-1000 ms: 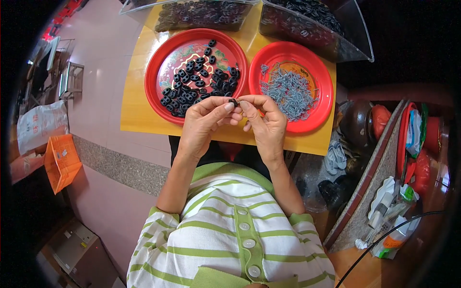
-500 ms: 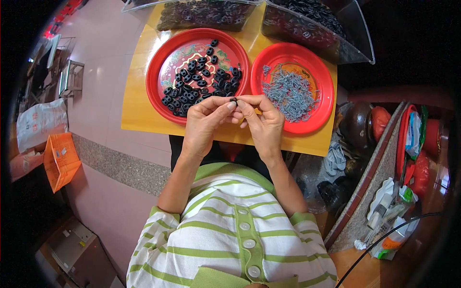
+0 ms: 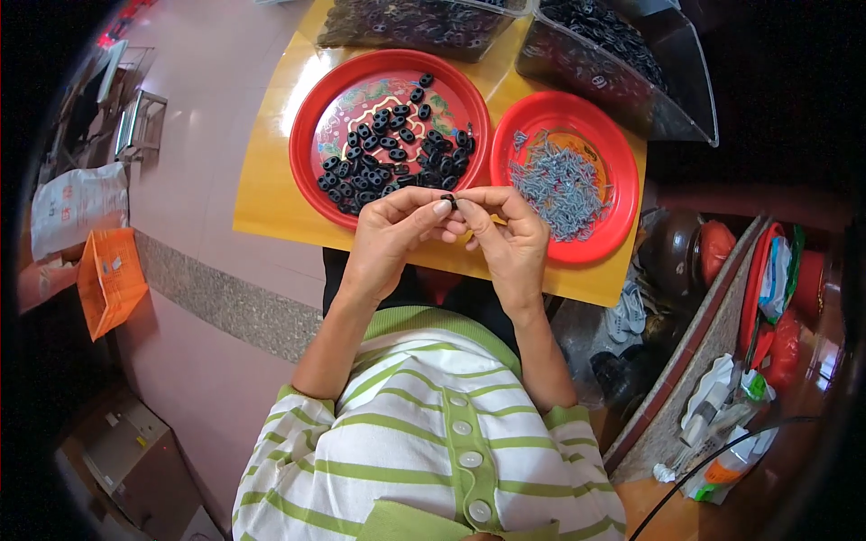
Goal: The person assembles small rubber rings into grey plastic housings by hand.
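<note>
Between my fingertips, just in front of the round trays, is a small black plastic piece (image 3: 448,197), mostly covered by fingers. My left hand (image 3: 397,233) pinches it from the left with thumb and forefinger. From the right, my right hand (image 3: 510,242) closes thumb and forefinger at the same piece; whether a screw is also in those fingers is hidden. A red patterned tray (image 3: 305,122) beyond my left hand carries many black oval pieces (image 3: 397,155) with two holes each. Past my right hand, a smaller red tray (image 3: 624,198) holds a heap of grey screws (image 3: 559,194).
Both trays stand on a yellow table (image 3: 271,203). Clear plastic bins (image 3: 622,77) of dark parts line its far edge. To the right runs a ledge (image 3: 695,347) with bags and bottles. An orange bag (image 3: 113,281) and a white sack (image 3: 79,209) are at the left.
The view has shifted slightly, so table, trays and hands appear a little farther right and lower. Both hands keep their pinch on the black piece, with fingers slightly readjusted.
</note>
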Tool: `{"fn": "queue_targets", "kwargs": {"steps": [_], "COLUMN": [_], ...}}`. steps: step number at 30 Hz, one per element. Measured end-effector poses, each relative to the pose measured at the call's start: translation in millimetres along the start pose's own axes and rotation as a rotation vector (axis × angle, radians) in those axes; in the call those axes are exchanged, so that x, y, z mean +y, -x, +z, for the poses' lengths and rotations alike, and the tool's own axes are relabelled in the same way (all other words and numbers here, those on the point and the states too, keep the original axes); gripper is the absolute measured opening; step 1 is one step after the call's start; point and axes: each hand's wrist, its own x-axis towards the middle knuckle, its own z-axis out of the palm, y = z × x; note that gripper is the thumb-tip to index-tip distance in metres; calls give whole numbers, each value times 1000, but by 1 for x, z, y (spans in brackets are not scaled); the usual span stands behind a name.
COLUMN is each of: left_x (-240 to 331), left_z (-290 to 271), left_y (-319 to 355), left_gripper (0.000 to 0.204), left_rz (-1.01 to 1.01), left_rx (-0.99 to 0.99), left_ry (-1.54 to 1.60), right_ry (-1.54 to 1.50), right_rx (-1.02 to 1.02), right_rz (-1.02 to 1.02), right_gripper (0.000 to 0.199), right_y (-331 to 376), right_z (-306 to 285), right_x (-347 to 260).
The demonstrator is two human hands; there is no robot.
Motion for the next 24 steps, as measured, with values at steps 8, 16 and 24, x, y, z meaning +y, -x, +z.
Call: {"fn": "queue_targets", "kwargs": {"steps": [8, 16, 24], "left_x": [3, 3, 3], "left_z": [-11, -28, -30], "left_y": [1, -12, -15], "left_gripper": [17, 13, 14], "left_rz": [8, 81, 39], "left_rx": [29, 65, 48], "left_ry": [-85, 107, 60], "right_ry": [-38, 631, 1064], "right_rx": [-77, -100, -117], "right_rz": [-3, -323, -528], "right_gripper": [13, 18, 16], "right_y": [-3, -62, -87], "right_z": [9, -7, 7], "right_x": [5, -3, 12]}}
